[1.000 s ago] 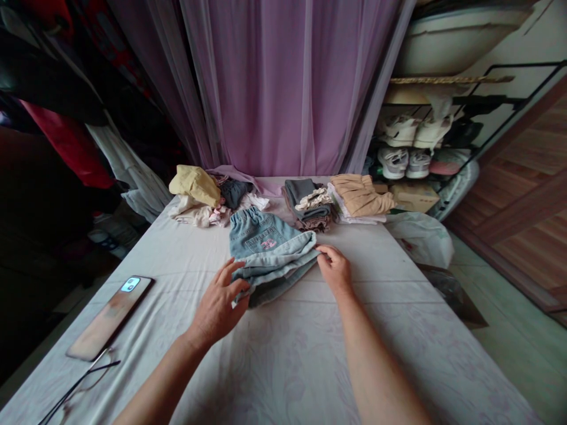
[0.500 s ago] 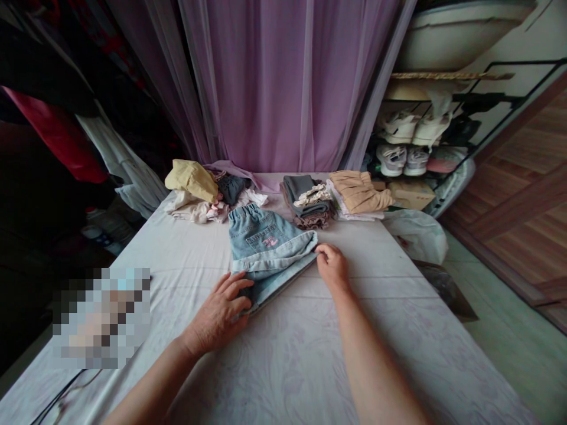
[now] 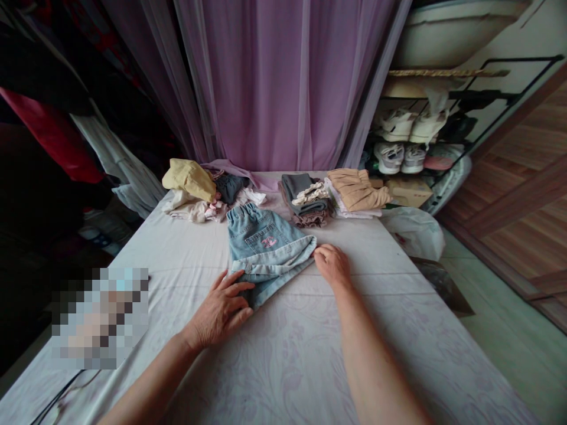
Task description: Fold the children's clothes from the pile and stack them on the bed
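Observation:
A pair of light-blue denim shorts [image 3: 259, 239] lies folded in half on the pale patterned cloth of the table [image 3: 292, 348]. Its gathered waistband points away from me, and a small pink design shows by the pocket. My left hand [image 3: 224, 307] rests with fingers spread on the near left corner of the leg hem. At the right corner of the hem, my right hand [image 3: 331, 264] pinches the denim between thumb and fingers. The lower leg layer sticks out below the upper one, between the hands.
Behind the shorts lie a loose heap of clothes with a yellow garment [image 3: 188, 177], a folded dark grey stack [image 3: 303, 192] and folded tan trousers [image 3: 357, 190]. A purple curtain [image 3: 266, 82] hangs at the back. Right of the table stands a shoe rack [image 3: 482, 97]; a blurred patch [image 3: 100, 319] covers something left.
The lower layer's near edge has been drawn in and lies flatter beneath the upper leg. My right hand still pinches the right corner; both hands have barely shifted.

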`<state>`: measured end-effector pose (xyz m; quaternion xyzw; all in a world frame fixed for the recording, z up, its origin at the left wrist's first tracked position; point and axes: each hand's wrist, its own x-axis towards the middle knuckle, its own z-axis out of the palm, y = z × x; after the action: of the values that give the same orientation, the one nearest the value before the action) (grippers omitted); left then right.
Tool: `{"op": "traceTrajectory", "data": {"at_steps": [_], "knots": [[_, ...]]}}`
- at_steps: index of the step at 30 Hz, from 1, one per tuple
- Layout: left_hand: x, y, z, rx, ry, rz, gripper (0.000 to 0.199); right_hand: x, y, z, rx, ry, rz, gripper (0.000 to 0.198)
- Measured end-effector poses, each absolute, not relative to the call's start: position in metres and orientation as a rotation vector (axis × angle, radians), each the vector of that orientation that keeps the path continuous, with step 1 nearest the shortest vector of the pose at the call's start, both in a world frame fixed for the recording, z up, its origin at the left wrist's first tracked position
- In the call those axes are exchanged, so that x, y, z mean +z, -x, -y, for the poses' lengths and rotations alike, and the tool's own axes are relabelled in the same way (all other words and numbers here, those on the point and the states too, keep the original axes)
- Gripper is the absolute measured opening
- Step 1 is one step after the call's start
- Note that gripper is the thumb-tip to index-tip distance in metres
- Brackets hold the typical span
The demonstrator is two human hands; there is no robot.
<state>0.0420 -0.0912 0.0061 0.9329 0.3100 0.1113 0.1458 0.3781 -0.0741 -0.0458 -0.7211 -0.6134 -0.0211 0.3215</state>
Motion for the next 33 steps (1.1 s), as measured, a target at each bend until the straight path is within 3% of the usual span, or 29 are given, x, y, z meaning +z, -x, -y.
{"op": "traceTrajectory", "data": {"at_steps": [5, 9, 12, 15, 17, 22, 29, 33], "knots": [[-0.003, -0.048, 0.089, 0.432, -2.659, -0.985, 0.02, -0.045, -0.373, 0.074, -0.06, 1.94, 1.576, 0.016], [-0.009, -0.047, 0.084, 0.831, -2.53, -1.197, 0.017, -0.051, -0.375, 0.073, -0.078, 1.918, 1.507, 0.014], [-0.014, -0.042, 0.074, 0.993, -2.39, -1.432, 0.025, -0.056, -0.378, 0.072, -0.039, 1.848, 1.449, 0.034], [-0.02, -0.04, 0.066, 0.856, -2.326, -1.646, 0.041, -0.058, -0.379, 0.071, -0.017, 1.764, 1.434, 0.062], [-0.024, -0.039, 0.063, 0.721, -2.304, -1.689, 0.043, -0.056, -0.378, 0.071, -0.019, 1.745, 1.467, 0.068], [-0.027, -0.04, 0.061, 0.677, -2.228, -1.558, 0.037, -0.051, -0.376, 0.068, 0.039, 1.764, 1.58, 0.049], [-0.014, -0.038, 0.068, 0.783, -2.222, -1.112, 0.01, -0.054, -0.379, 0.066, 0.081, 1.779, 1.505, 0.026], [-0.016, -0.032, 0.074, 0.64, -2.262, -0.997, 0.011, -0.057, -0.38, 0.066, 0.063, 1.764, 1.491, 0.022]]}}
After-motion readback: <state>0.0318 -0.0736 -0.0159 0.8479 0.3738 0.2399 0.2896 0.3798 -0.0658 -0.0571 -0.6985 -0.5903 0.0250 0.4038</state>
